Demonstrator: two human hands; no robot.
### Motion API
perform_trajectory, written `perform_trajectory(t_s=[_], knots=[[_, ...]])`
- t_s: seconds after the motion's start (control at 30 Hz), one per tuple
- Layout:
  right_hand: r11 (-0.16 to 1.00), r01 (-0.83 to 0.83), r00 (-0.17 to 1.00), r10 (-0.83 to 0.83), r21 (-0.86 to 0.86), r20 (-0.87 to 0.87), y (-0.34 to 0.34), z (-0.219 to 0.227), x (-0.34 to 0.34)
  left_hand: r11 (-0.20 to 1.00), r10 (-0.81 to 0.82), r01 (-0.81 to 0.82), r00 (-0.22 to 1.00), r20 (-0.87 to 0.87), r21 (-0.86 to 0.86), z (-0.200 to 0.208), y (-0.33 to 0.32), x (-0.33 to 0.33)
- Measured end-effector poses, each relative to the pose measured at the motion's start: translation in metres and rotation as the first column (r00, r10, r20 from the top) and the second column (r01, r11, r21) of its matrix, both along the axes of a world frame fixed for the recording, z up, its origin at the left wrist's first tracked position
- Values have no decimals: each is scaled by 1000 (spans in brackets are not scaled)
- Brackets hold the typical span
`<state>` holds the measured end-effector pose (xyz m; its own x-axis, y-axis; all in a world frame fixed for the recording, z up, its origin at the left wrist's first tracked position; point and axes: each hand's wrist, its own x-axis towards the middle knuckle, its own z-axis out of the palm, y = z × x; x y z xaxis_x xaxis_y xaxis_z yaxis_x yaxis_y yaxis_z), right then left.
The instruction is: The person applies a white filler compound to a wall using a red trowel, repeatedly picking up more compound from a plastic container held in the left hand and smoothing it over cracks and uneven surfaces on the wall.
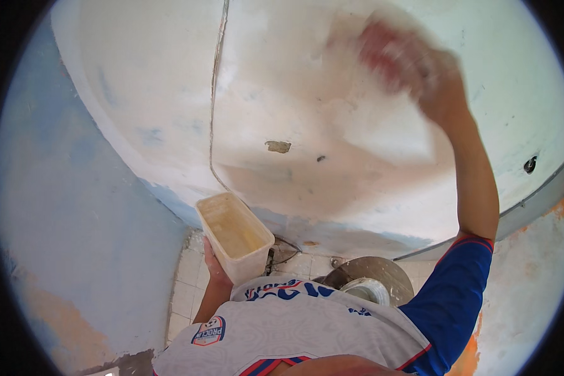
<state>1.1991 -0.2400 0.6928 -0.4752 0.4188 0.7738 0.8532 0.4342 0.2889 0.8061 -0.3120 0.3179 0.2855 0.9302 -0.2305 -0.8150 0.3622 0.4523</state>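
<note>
My left hand (214, 263) grips the side of a pale rectangular plastic tub (254, 257), tilted so that its inside shows. A thin yellowish-white residue coats the inside of the tub. High on the right, my right hand (437, 81) is raised to the whitish wall (276, 81), smeared by motion. It holds a reddish thing (385, 56) against or close to the wall, too blurred to tell its kind. Around that hand, the wall surface has pale brown patches and white streaks.
A thin cable (214, 94) runs down the wall. There is a chipped hole (278, 146) in the plaster, and a small dark socket hole (530, 165) at the right. A blue-painted wall (75, 207) stands at the left. Below are floor tiles (185, 282) and a round metal-coloured container (382, 276).
</note>
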Motion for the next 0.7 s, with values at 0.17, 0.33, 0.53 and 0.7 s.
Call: perform_trajectory(t_s=[0.17, 0.33, 0.53, 0.7], knots=[[978, 202, 909, -207, 53, 362, 11, -32, 11, 999, -53, 52, 998, 32, 15, -10, -14, -1], [998, -17, 987, 26, 60, -159, -26, -14, -12, 1000, 3, -2, 1000, 20, -4, -8, -27, 5], [982, 131, 960, -160, 135, 231, 2, -77, 15, 1000, -13, 13, 1000, -1, 12, -14, -29, 7], [990, -26, 987, 4, 139, 159, -13, -68, 10, 1000, 17, -17, 1000, -19, -24, -33, -23, 0]])
